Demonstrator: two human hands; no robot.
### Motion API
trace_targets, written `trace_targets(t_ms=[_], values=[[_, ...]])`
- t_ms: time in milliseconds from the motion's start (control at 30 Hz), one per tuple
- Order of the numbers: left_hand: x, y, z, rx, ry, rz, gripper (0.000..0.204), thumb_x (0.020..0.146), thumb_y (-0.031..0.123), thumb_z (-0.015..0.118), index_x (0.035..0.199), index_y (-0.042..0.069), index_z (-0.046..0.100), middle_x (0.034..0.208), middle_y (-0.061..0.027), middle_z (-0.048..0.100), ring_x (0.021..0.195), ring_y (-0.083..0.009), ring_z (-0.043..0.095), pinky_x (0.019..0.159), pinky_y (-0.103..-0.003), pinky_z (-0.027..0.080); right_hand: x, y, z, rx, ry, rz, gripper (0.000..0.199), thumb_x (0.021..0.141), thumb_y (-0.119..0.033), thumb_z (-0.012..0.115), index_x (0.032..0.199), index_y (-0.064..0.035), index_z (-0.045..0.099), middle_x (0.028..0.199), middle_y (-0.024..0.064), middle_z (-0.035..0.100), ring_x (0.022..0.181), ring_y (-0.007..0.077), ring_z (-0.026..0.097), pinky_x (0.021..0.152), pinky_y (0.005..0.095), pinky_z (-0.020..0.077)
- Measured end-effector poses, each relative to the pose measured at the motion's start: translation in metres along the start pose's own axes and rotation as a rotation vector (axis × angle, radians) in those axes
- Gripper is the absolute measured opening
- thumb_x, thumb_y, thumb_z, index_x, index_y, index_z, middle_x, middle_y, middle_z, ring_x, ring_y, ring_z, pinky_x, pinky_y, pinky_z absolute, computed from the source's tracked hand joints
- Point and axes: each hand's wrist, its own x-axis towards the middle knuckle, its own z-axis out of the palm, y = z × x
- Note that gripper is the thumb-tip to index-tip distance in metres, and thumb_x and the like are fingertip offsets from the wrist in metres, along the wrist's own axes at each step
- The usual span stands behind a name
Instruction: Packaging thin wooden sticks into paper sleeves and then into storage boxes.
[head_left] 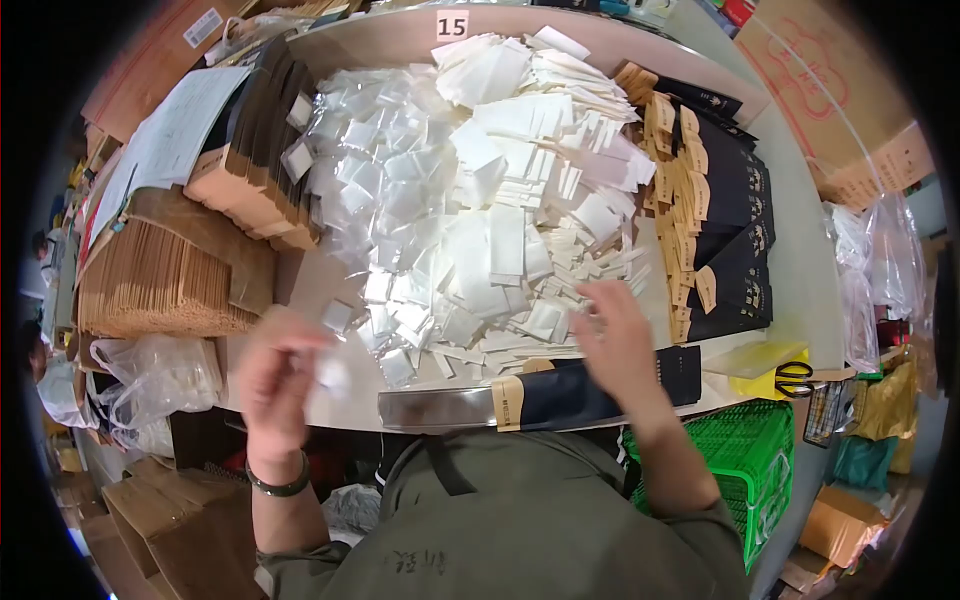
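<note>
At the left front of the table, my left hand is smeared by motion, its fingers closed on a small white packet. My right hand is over the front right of the pile, fingers slightly curled and apart, near the loose white paper strips; nothing shows in it. Below that hand lies a dark navy sleeve with a tan paper band, along the table's front edge. A shiny silver strip extends from its left end. Small clear-wrapped packets heap beside the white paper pieces.
Stacked brown card sleeves and black-and-tan ones stand at left. Banded dark sleeves line the right side. Black-handled scissors lie by a yellow sheet. A green crate sits below at right.
</note>
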Motion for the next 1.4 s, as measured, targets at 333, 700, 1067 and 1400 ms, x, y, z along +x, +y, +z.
trace_targets(t_ms=[333,700,1067,1400], values=[[-0.050,-0.048,0.122,0.419,-0.450,0.109,0.038,0.077,0.006,0.071,0.113,0.011,0.063,0.099,-0.0088,0.062,0.116,-0.0281,0.056,0.107,-0.049,0.038,0.004,0.063,-0.027,-0.320,-0.357,0.048,0.021,0.079,-0.015,0.073,0.095,-0.0020,0.067,0.092,0.0141,0.062,0.089,0.0331,0.062,0.078,0.0386,0.0490],[-0.073,-0.058,0.092,0.606,-0.071,-0.086,0.038,0.076,0.016,0.079,0.110,0.009,0.065,0.082,-0.0060,0.063,0.105,-0.0290,0.060,0.101,-0.047,0.040,-0.029,0.065,-0.043,-0.356,0.079,0.064,0.018,0.092,-0.014,0.062,0.098,0.0020,0.067,0.086,0.0164,0.067,0.076,0.0303,0.065,0.072,0.0343,0.0499],[-0.060,-0.050,0.092,0.607,-0.210,-0.188,0.035,0.078,0.011,0.075,0.111,0.011,0.064,0.092,-0.0111,0.065,0.087,-0.0334,0.063,0.075,-0.043,0.050,-0.035,-0.016,0.010,0.300,-0.097,0.162,0.011,0.090,-0.009,0.068,0.090,0.0018,0.067,0.080,0.0009,0.065,0.075,0.0068,0.058,0.069,0.0232,0.0470],[-0.024,-0.151,-0.005,0.758,0.021,-0.275,0.028,0.083,0.009,0.068,0.110,0.006,0.062,0.099,-0.0122,0.066,0.095,-0.0339,0.062,0.083,-0.040,0.050,0.000,-0.065,0.059,0.266,-0.127,-0.230,0.012,0.084,-0.008,0.070,0.092,0.0000,0.068,0.096,0.0149,0.064,0.087,0.0324,0.064,0.079,0.0353,0.0507]])
